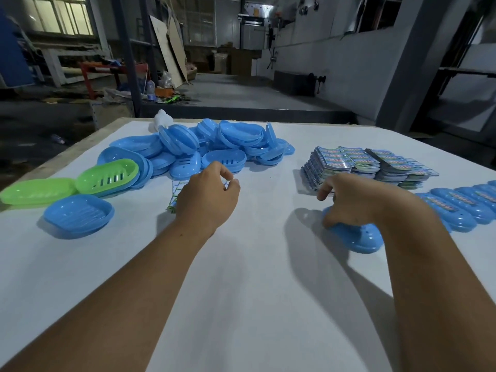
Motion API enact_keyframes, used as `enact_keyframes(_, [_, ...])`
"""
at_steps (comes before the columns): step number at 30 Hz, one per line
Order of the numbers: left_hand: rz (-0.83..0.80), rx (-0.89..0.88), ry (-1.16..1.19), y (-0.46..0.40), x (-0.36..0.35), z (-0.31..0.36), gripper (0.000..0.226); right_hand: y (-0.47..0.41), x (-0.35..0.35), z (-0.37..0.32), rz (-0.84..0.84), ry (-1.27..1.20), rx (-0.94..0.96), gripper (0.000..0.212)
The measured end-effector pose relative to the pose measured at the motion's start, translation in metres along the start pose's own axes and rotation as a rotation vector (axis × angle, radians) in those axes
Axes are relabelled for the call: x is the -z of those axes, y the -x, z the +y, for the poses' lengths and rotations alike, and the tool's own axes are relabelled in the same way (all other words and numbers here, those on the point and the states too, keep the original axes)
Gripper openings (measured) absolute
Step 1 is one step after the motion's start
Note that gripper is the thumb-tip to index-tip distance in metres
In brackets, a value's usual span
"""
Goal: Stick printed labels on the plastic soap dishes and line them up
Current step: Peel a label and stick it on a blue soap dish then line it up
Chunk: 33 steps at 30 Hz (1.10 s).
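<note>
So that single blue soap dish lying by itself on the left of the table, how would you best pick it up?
Probably by its long rims. The lone blue dish lies open side up and apart from the pile of dishes, so a hand can come straight down from above, thumb on one long edge and fingers on the other. The raised rim gives a firmer hold than the smooth bowl.

Blue soap dishes (214, 146) heaped, labels (370, 163) stacked

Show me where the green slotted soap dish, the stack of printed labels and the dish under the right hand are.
green slotted soap dish (108, 177): head view, on its slotted inner floor.
stack of printed labels (370, 163): head view, on the top sheets.
blue soap dish (362, 237): head view, on its side wall below the right hand (351, 202).
</note>
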<state>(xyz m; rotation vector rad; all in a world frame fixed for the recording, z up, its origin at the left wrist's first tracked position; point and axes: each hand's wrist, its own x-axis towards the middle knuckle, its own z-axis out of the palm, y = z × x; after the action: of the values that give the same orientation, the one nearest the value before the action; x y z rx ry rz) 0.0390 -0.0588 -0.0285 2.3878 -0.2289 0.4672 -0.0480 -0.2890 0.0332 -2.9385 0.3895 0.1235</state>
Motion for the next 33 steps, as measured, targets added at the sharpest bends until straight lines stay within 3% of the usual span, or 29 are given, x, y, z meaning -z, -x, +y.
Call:
enact_keyframes(5, [-0.005, -0.008, -0.011, 0.002, 0.002, 0.002, 0.011, -0.007, -0.003, 0.005, 0.016, -0.005, 0.0, 0.044])
enact_keyframes(10, [0.007, -0.037, -0.118, 0.004, 0.008, 0.003, 0.012, -0.012, -0.013, -0.013, 0.081, -0.088, 0.199, 0.03])
enact_keyframes(15, [0.01, -0.057, -0.458, -0.003, 0.031, -0.009, 0.019, -0.018, -0.034, -0.042, 0.155, -0.191, 0.378, 0.018])
enact_keyframes(20, [-0.069, 0.192, -0.844, -0.008, 0.069, -0.036, 0.042, -0.022, -0.042, -0.047, 0.148, -0.192, 0.386, 0.017])
enact_keyframes(25, [-0.123, 0.382, -0.711, -0.007, 0.09, -0.055, 0.046, -0.023, -0.045, -0.046, 0.134, -0.199, 0.379, 0.017])
enact_keyframes(33, [-0.086, 0.316, -0.602, -0.007, 0.093, -0.049, 0.044, -0.025, -0.047, -0.048, 0.137, -0.233, 0.398, 0.013])
